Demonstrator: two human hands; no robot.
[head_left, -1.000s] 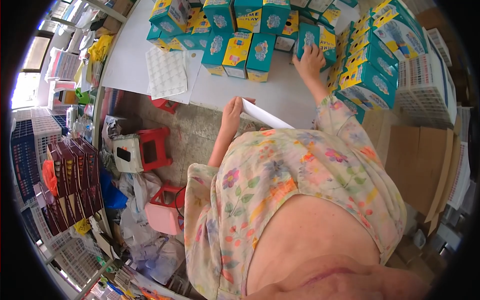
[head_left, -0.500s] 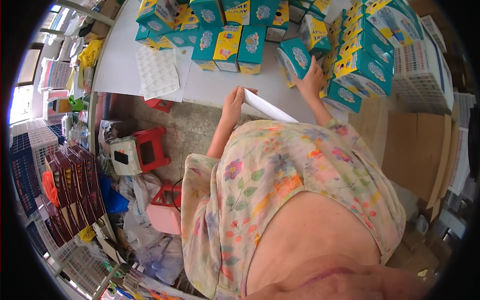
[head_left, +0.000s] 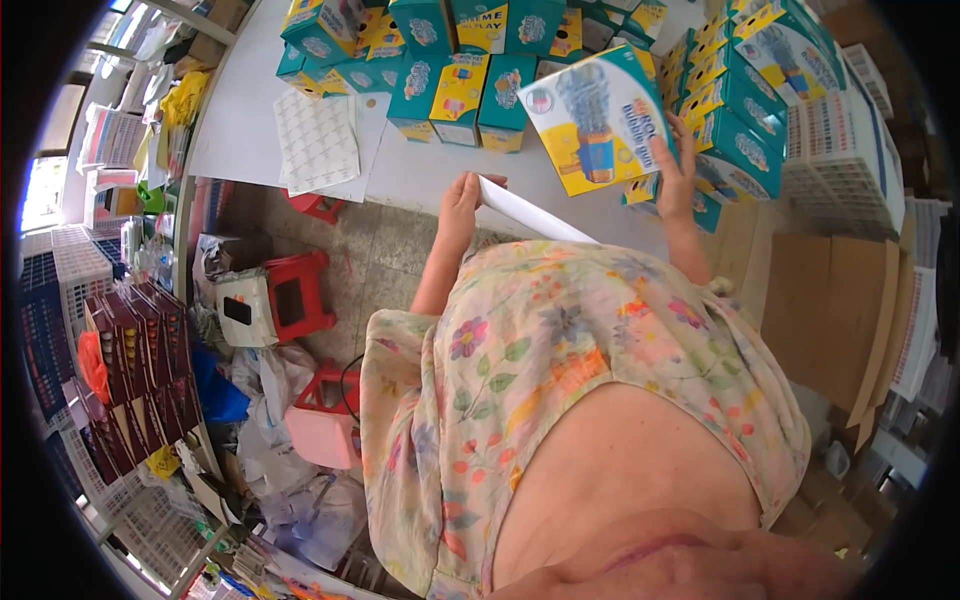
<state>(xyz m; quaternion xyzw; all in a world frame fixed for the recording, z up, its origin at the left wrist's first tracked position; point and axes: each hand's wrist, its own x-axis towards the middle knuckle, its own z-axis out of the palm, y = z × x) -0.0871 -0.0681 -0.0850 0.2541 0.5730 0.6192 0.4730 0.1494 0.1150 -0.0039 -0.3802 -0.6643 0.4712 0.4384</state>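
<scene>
My right hand (head_left: pixel 674 180) grips the right edge of a yellow, white and teal toy box (head_left: pixel 598 120), raised above the table with its broad printed face turned up. The fingers curl round that edge, and the box's underside is hidden. By the table's front edge, my left hand (head_left: pixel 461 205) is closed on the end of a white sheet of paper (head_left: pixel 535 212). The sheet is seen nearly edge-on, slanting down towards my floral top. Several matching boxes (head_left: pixel 458 100) stand on the table (head_left: pixel 235 130) beyond my hands.
More such boxes (head_left: pixel 735 140) are stacked at the right. A printed white sheet (head_left: pixel 315 140) lies on the table's left part. An open cardboard carton (head_left: pixel 825 320) stands at lower right. Red stools (head_left: pixel 298 297) and plastic bags (head_left: pixel 270 440) are on the floor at left, beside crowded shelves.
My right hand has lifted the toy box off the table and turned its broad face up. The left hand with the white sheet has stayed nearly still.
</scene>
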